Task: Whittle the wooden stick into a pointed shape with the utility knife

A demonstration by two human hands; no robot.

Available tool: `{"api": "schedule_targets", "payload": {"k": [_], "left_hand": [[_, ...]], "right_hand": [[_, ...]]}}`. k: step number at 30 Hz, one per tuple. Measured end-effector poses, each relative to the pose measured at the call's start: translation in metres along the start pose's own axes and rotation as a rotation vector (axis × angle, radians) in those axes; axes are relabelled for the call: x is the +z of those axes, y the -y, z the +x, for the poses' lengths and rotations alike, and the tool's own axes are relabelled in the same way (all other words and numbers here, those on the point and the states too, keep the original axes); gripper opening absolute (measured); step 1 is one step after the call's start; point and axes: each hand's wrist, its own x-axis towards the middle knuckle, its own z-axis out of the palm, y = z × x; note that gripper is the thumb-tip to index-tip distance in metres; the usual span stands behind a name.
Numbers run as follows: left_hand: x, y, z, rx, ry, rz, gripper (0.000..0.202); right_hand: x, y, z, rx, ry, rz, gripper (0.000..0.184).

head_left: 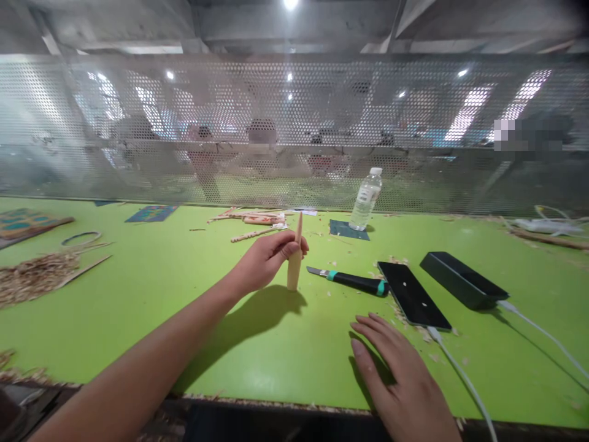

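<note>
My left hand (pixel 273 253) grips a pale, tapered piece of wood (pixel 293 273) between thumb and fingers. The piece stands nearly upright, narrow end up, its lower end at or just above the green tabletop (pixel 257 362). My right hand (pixel 398 371) rests near the front edge, palm down, fingers stretched out, holding nothing. Beyond it lies a carving knife (pixel 356 282) with a black and teal handle, its blade pointing left toward the wood. The knife's handle end meets the edge of a dark phone (pixel 414 294).
A black box-shaped device (pixel 462 279) and white cables (pixel 464 374) lie on the right. Wood shavings (pixel 39 276) heap up at left. Carved sticks (pixel 257 221) lie toward the back. A water bottle (pixel 366 199) stands before the perforated metal screen (pixel 294 159).
</note>
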Motion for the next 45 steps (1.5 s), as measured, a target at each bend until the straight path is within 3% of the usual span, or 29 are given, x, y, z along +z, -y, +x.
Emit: {"api": "schedule_targets", "payload": {"k": [5,19,30,45], "left_hand": [[-0.006,0.012,0.003,-0.055,-0.028,-0.018,0.025],[-0.005,0.039,0.002,-0.244,0.187,-0.039,0.032],[-0.004,0.043,0.002,-0.298,0.147,-0.031,0.036],[-0.013,0.032,0.001,-0.335,0.276,0.052,0.023]], "right_hand": [[-0.004,0.003,0.003,-0.012,-0.003,-0.016,0.03],[0.001,-0.003,0.0,0.002,0.011,-0.02,0.03],[0.001,-0.005,-0.002,-0.017,-0.018,-0.038,0.03],[-0.001,-0.002,0.002,-0.007,-0.003,-0.04,0.03]]}}
